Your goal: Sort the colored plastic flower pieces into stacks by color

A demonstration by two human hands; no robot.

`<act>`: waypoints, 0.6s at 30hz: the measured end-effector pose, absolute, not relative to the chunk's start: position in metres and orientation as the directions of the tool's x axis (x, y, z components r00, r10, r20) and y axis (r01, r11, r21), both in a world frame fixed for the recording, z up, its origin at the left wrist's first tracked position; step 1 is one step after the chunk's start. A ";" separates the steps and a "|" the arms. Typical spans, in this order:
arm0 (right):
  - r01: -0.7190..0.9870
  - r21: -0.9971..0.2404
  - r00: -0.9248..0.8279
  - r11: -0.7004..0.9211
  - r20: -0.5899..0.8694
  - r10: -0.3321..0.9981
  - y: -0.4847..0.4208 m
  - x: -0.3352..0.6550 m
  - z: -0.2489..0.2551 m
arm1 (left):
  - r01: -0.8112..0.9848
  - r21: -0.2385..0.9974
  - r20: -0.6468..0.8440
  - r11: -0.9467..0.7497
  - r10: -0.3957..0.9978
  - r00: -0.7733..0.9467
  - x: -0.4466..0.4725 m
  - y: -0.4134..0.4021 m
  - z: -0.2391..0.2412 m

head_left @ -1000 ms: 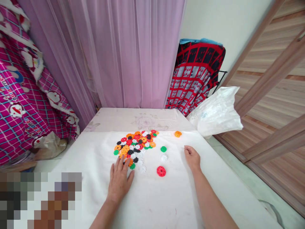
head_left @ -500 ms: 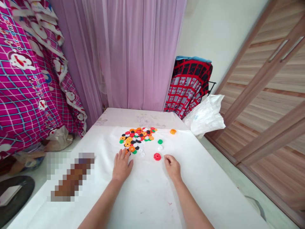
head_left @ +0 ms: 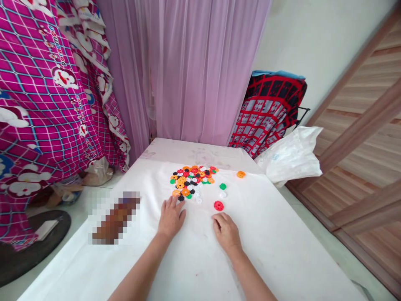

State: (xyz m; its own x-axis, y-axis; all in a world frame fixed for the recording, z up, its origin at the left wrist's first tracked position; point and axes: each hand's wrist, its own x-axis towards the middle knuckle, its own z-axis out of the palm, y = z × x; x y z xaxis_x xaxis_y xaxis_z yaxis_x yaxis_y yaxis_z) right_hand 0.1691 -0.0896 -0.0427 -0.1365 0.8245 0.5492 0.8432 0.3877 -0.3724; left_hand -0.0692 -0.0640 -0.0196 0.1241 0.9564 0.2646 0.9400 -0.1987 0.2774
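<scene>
A pink patterned blanket (head_left: 46, 104) hangs beyond the counter's (head_left: 282, 251) left edge. The left hand (head_left: 171, 217) lies flat on the white cloth near the middle of the counter, its fingers (head_left: 169, 203) spread and released, with the tips just short of a pile of coloured discs (head_left: 192, 179) that sits toward the far edge. Right of the pile lie a green disc (head_left: 222, 186), a white disc (head_left: 222, 195) and a red disc (head_left: 218, 205), each on its own. An orange disc (head_left: 240, 174) lies farther back. The right hand (head_left: 226, 231) rests just on the near side of the red disc with its fingers curled under. I cannot tell whether they grasp anything. A white plastic bag (head_left: 291, 156) sits at the far right corner.
</scene>
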 end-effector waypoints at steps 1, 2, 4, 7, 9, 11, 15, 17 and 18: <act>0.840 -0.351 -0.170 0.413 0.552 0.816 -0.090 0.165 -0.041 | 0.942 0.272 0.263 -0.194 0.957 0.121 -0.068 -0.062 -0.019; 0.838 -0.329 -0.202 0.436 0.555 0.807 -0.090 0.160 -0.038 | 0.945 0.267 0.264 -0.189 0.957 0.117 -0.067 -0.060 -0.018; 0.841 -0.278 -0.250 0.465 0.563 0.788 -0.088 0.151 -0.032 | 0.950 0.256 0.263 -0.179 0.958 0.110 -0.065 -0.055 -0.017; 0.869 -0.221 -0.256 0.442 0.565 0.785 -0.077 0.138 -0.020 | 0.953 0.248 0.241 -0.174 0.964 0.114 -0.062 -0.044 -0.014; 0.898 -0.228 -0.200 0.377 0.552 0.810 -0.065 0.129 -0.012 | 0.954 0.250 0.226 -0.166 0.968 0.109 -0.060 -0.035 -0.013; 0.921 -0.251 -0.136 0.299 0.514 0.847 -0.053 0.122 -0.005 | 0.955 0.255 0.224 -0.151 0.970 0.094 -0.059 -0.026 -0.013; 0.948 -0.257 -0.081 0.188 0.376 0.923 -0.032 0.108 0.002 | 0.953 0.270 0.243 -0.135 0.968 0.068 -0.059 -0.017 -0.014; 0.954 -0.255 -0.074 0.161 0.321 0.944 -0.029 0.102 0.002 | 0.950 0.284 0.249 -0.132 0.967 0.060 -0.060 -0.017 -0.015; 0.953 -0.259 -0.070 0.154 0.306 0.950 -0.028 0.099 0.002 | 0.948 0.292 0.255 -0.131 0.965 0.054 -0.060 -0.018 -0.016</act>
State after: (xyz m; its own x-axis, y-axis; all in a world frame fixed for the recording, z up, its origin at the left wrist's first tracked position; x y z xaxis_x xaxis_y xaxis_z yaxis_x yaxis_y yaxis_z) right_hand 0.0991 -0.0278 0.0015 -0.0702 0.9495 0.3058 0.9535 0.1540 -0.2591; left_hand -0.0602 -0.0178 -0.0156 0.0545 0.9654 0.2549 0.9475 -0.1305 0.2919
